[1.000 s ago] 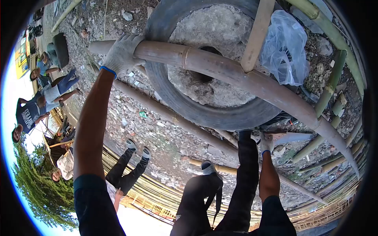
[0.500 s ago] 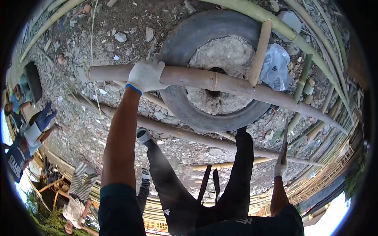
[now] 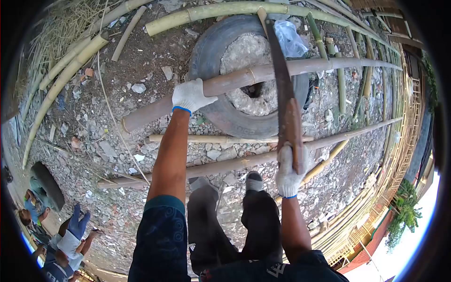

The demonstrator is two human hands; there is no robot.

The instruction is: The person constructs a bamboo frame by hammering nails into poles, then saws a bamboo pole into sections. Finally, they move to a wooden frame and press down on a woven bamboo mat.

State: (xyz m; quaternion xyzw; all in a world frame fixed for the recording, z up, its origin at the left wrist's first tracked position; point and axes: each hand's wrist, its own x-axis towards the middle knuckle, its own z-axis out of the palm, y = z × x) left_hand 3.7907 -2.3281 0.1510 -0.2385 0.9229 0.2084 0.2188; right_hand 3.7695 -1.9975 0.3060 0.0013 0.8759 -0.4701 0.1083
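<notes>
My left hand [image 3: 191, 95], in a white glove with a blue cuff, is wrapped over a thick brown bamboo pole [image 3: 232, 79]. The pole lies across a tire [image 3: 206, 51] whose middle is filled with rough concrete [image 3: 249, 51]. In my right hand [image 3: 290, 171], gloved too, is the wooden handle of a machete-like blade [image 3: 282, 80]. The blade points away from me and crosses over the pole, right of the tire's hole. Whether it touches the pole I cannot tell.
A green bamboo pole [image 3: 197, 14] lies beyond the tire, with a clear plastic bag [image 3: 289, 38] near it. Another brown pole [image 3: 225, 164] runs across the rubble before my feet. Several people [image 3: 70, 235] are at the lower left.
My right hand has come up and inward from the lower right, bringing the blade over the pole. The pole's near left end has tilted downward in view, my left hand still on it.
</notes>
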